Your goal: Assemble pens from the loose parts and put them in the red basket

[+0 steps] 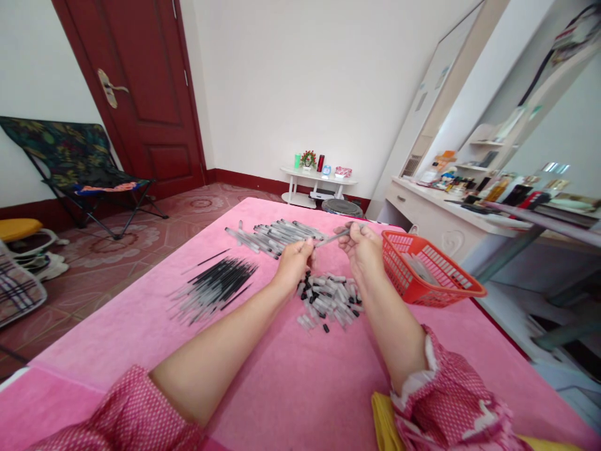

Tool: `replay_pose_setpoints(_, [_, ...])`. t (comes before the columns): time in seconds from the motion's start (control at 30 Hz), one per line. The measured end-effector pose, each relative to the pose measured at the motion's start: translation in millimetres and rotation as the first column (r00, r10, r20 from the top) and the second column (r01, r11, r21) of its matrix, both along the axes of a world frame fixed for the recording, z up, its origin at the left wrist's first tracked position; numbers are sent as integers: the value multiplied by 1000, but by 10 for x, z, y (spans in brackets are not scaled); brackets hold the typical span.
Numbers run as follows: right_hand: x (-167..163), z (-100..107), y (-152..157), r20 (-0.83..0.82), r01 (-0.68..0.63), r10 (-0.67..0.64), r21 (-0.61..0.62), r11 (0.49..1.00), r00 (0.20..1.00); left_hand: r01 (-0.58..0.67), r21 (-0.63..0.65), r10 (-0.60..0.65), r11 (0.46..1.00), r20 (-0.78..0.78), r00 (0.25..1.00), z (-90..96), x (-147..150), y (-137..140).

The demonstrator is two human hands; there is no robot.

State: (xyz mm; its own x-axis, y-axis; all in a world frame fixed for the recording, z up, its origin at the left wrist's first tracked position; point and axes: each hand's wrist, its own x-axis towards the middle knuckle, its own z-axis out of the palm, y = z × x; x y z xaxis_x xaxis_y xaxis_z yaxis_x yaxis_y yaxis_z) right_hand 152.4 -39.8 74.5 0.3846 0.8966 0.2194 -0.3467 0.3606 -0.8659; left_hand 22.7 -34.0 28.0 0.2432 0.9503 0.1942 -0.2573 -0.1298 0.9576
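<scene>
Between my two hands stretches a clear pen (334, 237), lying almost level above the pink cloth. My left hand (295, 260) pinches its left end, and my right hand (361, 245) grips the other end with bent fingers. Just behind them lies a heap of clear pen barrels (277, 235) with dark ends. Below the hands is a pile of pen caps (331, 300), some clear and some black. To the left, many black ink refills (218, 285) are spread side by side. Which part of the pen each fingertip covers is hidden.
A red plastic basket (432, 269) with some clear pieces inside stands right of my right hand. Pink cloth (277, 376) covers the table. Yellow fabric (387, 419) lies by my right sleeve. Beyond are a dresser (422, 203), a folding chair (98, 169) and a small white table (305, 178).
</scene>
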Motion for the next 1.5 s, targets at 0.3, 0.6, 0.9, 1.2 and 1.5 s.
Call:
replay_pose_setpoints(0.3, [176,25,9,-86,81,-84,-34,996,993,94,-349,-36,932,171,985,-93,-85,135])
replay_pose_setpoints(0.6, [152,-6,30,-122,51,-61,-80,995,991,328,-539,-192,776,293,936,1,-138,142])
replay_pose_setpoints(0.9, [187,-6,33,-59,78,-80,-41,996,995,404,-333,-423,852,16,906,30,-206,129])
replay_pose_setpoints(1.2, [309,51,42,-109,134,-132,18,991,985,-117,120,165,986,-586,793,139,-972,216])
replay_pose_setpoints(1.5, [219,6,56,-32,86,-85,22,996,996,-39,420,421,907,-901,105,-20,-1483,-69])
